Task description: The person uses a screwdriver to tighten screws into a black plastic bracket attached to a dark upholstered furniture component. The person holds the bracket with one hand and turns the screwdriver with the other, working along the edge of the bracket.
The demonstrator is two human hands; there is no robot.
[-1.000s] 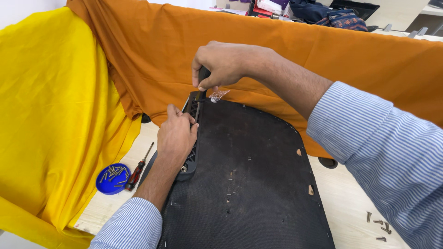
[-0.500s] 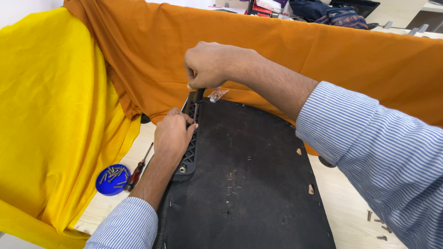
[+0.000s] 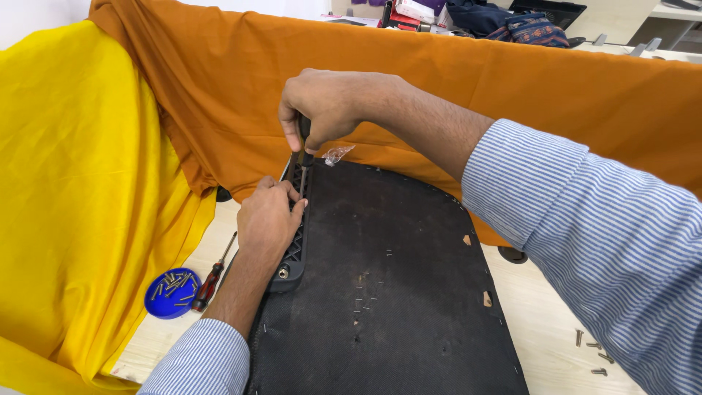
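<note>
While the right hand (image 3: 325, 106) has its fingers closed around a screwdriver (image 3: 303, 157) upright over the black bracket (image 3: 296, 219), at the left edge of the black seat panel (image 3: 395, 292), left hand (image 3: 267, 219) pressing the bracket, fingers curled on it, blue dish of screws (image 3: 170, 292) left of the panel on the counter (image 3: 541, 322).

The person's right hand (image 3: 322, 110) is raised at the upper middle of the view, curled into a closed fist with knuckles up and the thumb tucked toward the palm side, wrist bent slightly downward. Its bare forearm runs diagonally to the lower right, where a rolled blue-and-white striped shirt sleeve (image 3: 599, 241) covers the upper arm. The left hand (image 3: 269, 219) sits lower and just below the right, palm down, fingers (image 3: 292, 199) bunched and bent forward, pressing flat. Its forearm reaches straight up from the bottom edge, the matching striped cuff (image 3: 197, 362) gathered near the elbow.
</note>
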